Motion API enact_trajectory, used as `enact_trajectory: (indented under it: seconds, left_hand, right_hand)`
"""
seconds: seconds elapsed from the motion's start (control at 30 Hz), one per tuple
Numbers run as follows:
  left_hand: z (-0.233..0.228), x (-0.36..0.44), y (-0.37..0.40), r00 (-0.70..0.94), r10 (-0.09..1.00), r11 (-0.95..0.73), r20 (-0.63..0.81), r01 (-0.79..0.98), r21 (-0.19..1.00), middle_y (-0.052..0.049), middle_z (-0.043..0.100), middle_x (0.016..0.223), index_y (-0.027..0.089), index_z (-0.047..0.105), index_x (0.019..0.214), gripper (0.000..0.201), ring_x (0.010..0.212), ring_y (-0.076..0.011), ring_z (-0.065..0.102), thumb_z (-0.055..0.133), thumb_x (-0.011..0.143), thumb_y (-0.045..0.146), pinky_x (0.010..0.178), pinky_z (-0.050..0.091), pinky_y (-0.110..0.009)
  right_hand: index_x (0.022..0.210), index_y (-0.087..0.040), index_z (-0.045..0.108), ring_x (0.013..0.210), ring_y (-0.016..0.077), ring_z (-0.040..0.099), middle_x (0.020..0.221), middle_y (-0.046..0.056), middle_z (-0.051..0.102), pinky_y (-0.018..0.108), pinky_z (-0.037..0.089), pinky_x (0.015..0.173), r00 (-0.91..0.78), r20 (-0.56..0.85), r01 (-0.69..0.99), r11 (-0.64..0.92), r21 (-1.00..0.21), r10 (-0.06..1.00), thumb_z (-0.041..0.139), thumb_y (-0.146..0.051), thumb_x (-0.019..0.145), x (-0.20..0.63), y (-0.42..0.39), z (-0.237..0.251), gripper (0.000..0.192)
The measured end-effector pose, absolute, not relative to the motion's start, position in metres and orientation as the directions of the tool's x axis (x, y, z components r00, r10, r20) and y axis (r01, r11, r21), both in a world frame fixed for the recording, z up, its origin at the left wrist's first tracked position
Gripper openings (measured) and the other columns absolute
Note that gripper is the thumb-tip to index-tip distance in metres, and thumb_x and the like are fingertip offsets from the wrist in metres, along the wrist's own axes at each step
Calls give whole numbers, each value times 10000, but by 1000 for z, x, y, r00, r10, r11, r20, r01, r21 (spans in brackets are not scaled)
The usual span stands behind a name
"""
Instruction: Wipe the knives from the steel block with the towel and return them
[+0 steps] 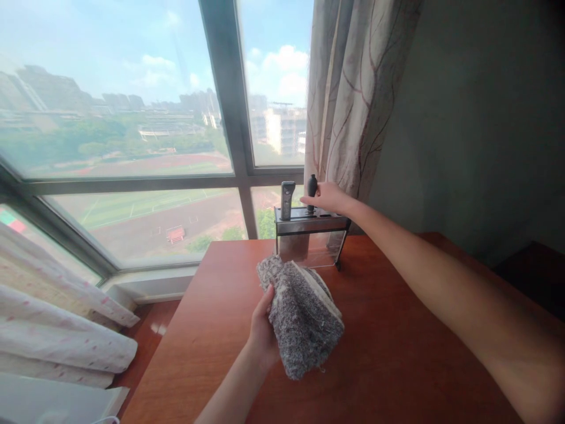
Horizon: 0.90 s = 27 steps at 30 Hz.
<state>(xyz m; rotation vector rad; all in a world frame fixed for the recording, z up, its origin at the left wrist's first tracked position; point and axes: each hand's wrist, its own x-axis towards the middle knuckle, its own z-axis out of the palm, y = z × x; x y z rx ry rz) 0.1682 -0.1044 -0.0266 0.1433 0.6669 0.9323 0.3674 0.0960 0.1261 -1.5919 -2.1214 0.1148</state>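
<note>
My left hand (263, 330) grips a folded grey fluffy cloth (302, 315) above the wooden table (397, 353). At the table's far edge stands a metal knife rack (309, 232) with a clear front panel. Two handles stick up from its top: a grey one (287, 199) on the left and a black one (312, 189) on the right. My right hand (329, 197) reaches out to the rack and its fingers close around the black handle. The blades are hidden inside the rack.
A large window with a grey frame (229, 118) fills the back. A patterned curtain (353, 94) hangs right behind the rack. White bedding (66, 335) lies at the lower left, beside the table.
</note>
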Motion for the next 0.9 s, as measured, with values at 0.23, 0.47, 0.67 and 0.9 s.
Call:
enact_trajectory:
  seconds: [0.23,0.47,0.67,0.9]
  left_hand:
    - [-24,168,-105,453,738,646,-499,-688,330,-116,775,800,134,716,1045,527,872,-333,721,619,773,575,847,536,-456]
    - [-22,168,-106,451,730,644,-513,-706,296,-108,779,825,136,698,1093,533,874,-324,724,628,778,560,865,530,-443]
    - [-23,167,-106,452,729,639,-514,-718,276,-117,779,852,118,675,1137,537,880,-325,724,625,798,532,908,509,-455]
    - [-27,168,-104,430,749,619,-504,-725,302,-144,773,882,88,652,1171,532,927,-348,713,617,823,490,954,475,-497]
  right_hand:
    - [664,-178,633,698,203,626,663,51,669,255,402,575,-242,325,874,351,-337,914,626,-497,758,362,95,133,332]
    - [603,-182,613,707,224,630,628,62,650,281,416,609,-212,380,881,344,-325,900,629,-460,764,358,90,157,322]
    - [566,-169,594,685,229,614,574,55,598,296,414,599,-113,487,893,304,-333,866,646,-516,745,362,89,183,394]
    - [571,-114,591,628,166,574,551,28,574,280,408,586,-34,683,846,385,-369,729,685,-492,731,378,92,226,421]
